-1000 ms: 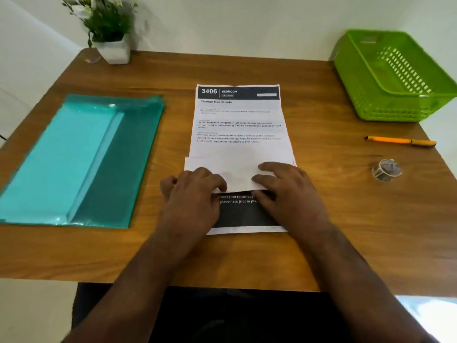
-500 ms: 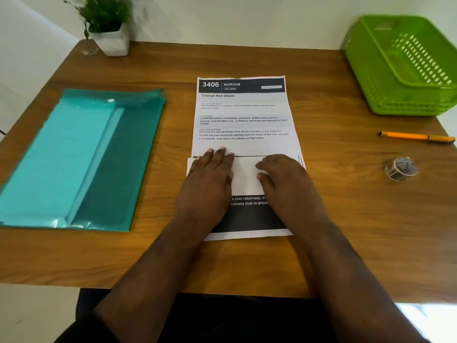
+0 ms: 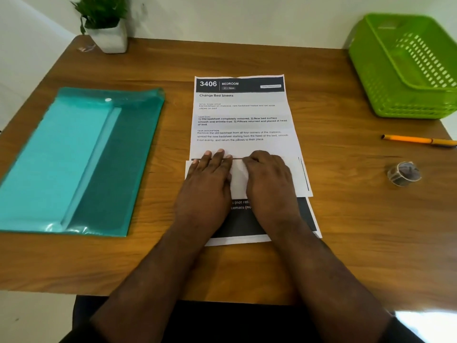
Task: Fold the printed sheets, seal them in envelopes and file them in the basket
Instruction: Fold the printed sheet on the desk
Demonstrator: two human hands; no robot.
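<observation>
Both the left hand (image 3: 210,179), fingers straight, and the right hand (image 3: 268,179), fingers curled, press the folded flap of the printed sheet (image 3: 242,120), whose long axis runs away from the person across the surface (image 3: 346,219).

Looked forward and down from head height, close over the table (image 3: 346,219), both forearms entering from below.

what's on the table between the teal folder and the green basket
In the head view, the printed sheet lies between the teal folder and the green basket, with the left hand and right hand on its folded flap.
</observation>
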